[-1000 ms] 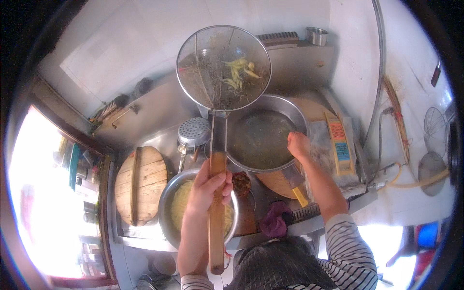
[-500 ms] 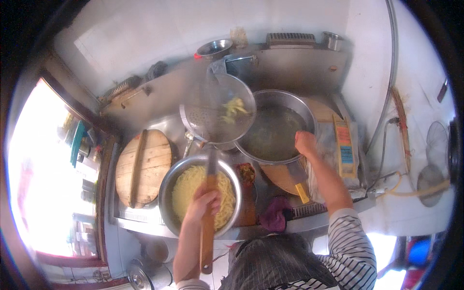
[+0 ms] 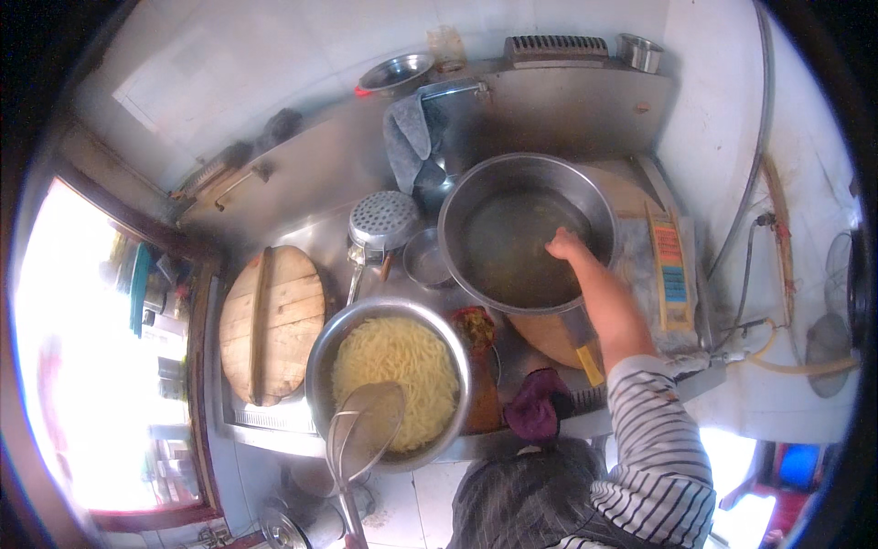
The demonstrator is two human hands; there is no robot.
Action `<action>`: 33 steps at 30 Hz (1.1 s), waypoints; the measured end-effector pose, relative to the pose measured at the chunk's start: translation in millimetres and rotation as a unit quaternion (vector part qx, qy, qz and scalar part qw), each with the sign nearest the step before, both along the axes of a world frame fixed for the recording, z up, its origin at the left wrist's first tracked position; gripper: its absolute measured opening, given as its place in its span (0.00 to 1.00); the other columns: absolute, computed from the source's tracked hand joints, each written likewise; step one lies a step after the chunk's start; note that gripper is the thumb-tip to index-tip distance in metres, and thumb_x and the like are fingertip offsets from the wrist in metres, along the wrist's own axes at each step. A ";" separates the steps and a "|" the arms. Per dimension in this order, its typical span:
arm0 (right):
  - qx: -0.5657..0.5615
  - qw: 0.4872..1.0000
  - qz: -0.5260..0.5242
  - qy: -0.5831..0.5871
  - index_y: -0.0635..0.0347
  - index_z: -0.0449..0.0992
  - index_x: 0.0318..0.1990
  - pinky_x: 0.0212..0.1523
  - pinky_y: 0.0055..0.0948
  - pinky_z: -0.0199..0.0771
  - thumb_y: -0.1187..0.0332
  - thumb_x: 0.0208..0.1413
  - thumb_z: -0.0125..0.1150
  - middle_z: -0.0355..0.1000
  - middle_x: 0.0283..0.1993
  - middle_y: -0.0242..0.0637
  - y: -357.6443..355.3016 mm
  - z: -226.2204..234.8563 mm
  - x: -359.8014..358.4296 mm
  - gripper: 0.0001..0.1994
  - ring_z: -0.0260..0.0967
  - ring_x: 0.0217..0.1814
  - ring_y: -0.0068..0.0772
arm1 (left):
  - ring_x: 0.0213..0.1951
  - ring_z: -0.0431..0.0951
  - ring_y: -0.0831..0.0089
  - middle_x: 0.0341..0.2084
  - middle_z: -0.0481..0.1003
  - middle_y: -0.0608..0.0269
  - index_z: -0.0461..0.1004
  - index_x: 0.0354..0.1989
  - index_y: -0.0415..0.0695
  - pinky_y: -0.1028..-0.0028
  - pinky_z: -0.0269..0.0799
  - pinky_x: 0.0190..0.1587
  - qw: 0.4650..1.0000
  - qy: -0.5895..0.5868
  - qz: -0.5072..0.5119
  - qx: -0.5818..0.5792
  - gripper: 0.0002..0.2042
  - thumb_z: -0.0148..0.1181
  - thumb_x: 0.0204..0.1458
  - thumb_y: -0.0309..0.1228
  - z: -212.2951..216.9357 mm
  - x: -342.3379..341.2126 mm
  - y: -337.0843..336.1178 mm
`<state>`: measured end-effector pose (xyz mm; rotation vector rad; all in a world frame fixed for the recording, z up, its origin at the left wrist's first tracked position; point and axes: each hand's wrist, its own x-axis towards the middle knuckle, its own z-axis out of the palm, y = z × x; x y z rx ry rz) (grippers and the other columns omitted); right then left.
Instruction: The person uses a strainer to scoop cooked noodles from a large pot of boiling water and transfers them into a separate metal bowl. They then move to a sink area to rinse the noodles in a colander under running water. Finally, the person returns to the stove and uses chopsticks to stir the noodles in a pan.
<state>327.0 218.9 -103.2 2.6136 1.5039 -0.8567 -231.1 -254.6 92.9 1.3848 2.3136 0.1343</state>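
My right hand [image 3: 567, 244] reaches over the inside of a large metal basin [image 3: 451, 188] holding murky liquid. Its fingers look curled closed; what they hold, if anything, does not show. A strainer [image 3: 368, 428] with a metal shaft leans in from the lower edge, tilted over the near side of a steel bowl [image 3: 318, 366]. Pale noodles [image 3: 407, 366] fill that bowl. My left hand is out of the picture, and so is the far end of the strainer's handle.
A round wooden lid [image 3: 293, 320] lies left of the bowl. Near the basin are a perforated metal ladle [image 3: 384, 218], a small pan [image 3: 428, 258], a yellow-handled knife [image 3: 587, 361] and a purple cloth [image 3: 535, 407]. A grey towel [image 3: 409, 137] hangs behind.
The strainer, with pale green pieces in it earlier, has come down toward me, and my left hand has left the picture. My right hand has moved from the basin's rim to over its inside.
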 end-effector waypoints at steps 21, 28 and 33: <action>0.108 0.909 0.403 0.002 0.62 0.65 0.53 0.55 0.43 0.61 0.68 0.45 0.53 0.59 0.56 0.54 -15.1 -27.1 -94.0 0.23 0.58 0.56 0.52 | 0.31 0.73 0.44 0.32 0.70 0.40 0.61 0.47 0.42 0.53 0.69 0.30 0.899 -0.100 -0.388 0.180 0.17 0.48 0.46 0.21 -7.0 172.2 390.2; -0.004 0.878 0.469 0.096 0.60 0.74 0.43 0.47 0.41 0.66 0.64 0.50 0.50 0.71 0.44 0.49 -35.5 -54.2 -75.5 0.15 0.68 0.47 0.47 | 0.26 0.74 0.49 0.24 0.72 0.44 0.59 0.46 0.43 0.58 0.69 0.26 0.864 -0.112 -0.471 0.136 0.16 0.51 0.47 0.27 -62.6 225.0 468.2; -0.066 0.878 0.473 -0.029 0.57 0.74 0.44 0.46 0.38 0.67 0.59 0.50 0.52 0.72 0.42 0.41 -47.1 20.4 -57.2 0.17 0.69 0.44 0.39 | 0.16 0.71 0.70 0.18 0.69 0.59 0.56 0.50 0.44 0.70 0.66 0.17 0.877 -0.237 -0.397 -0.127 0.18 0.51 0.52 0.29 -44.4 218.3 468.3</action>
